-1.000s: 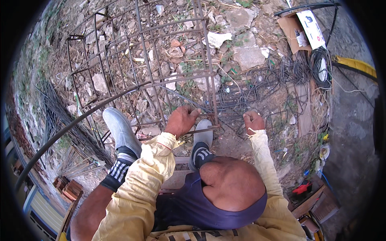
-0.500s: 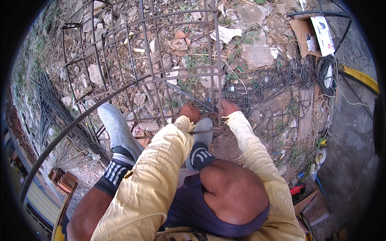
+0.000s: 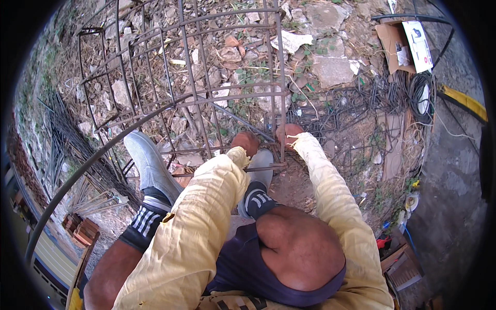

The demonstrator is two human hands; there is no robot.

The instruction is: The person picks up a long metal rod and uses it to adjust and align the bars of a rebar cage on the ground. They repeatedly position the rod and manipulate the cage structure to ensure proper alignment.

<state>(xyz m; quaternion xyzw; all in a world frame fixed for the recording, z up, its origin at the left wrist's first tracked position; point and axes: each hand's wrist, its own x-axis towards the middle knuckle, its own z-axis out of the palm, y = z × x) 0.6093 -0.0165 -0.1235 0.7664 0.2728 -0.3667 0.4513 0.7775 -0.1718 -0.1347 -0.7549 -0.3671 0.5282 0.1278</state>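
A rusty steel rebar cage (image 3: 235,96) of long bars and square stirrups lies in front of me. My left hand (image 3: 246,142) is closed beside its near right corner, just above my grey shoe (image 3: 261,168). Whatever its fingers hold is hidden from view. At the upright bar (image 3: 280,62) on the cage's right side, my right hand (image 3: 290,133) is closed against the steel, fingertips turned away from me. A thin diagonal rod (image 3: 240,120) slants down to the right and ends between my two hands.
A long curved bar (image 3: 98,156) sweeps across the left. Bundled rods (image 3: 77,142) and red bricks (image 3: 85,231) lie there too. On the right are tangled wire and stirrups (image 3: 341,111), a coil of black wire (image 3: 419,98), an open cardboard box (image 3: 395,46) and a yellow-edged object (image 3: 465,102).
My right hand has shifted slightly left and up, now overlapping the upright bar. The left hand has barely moved.
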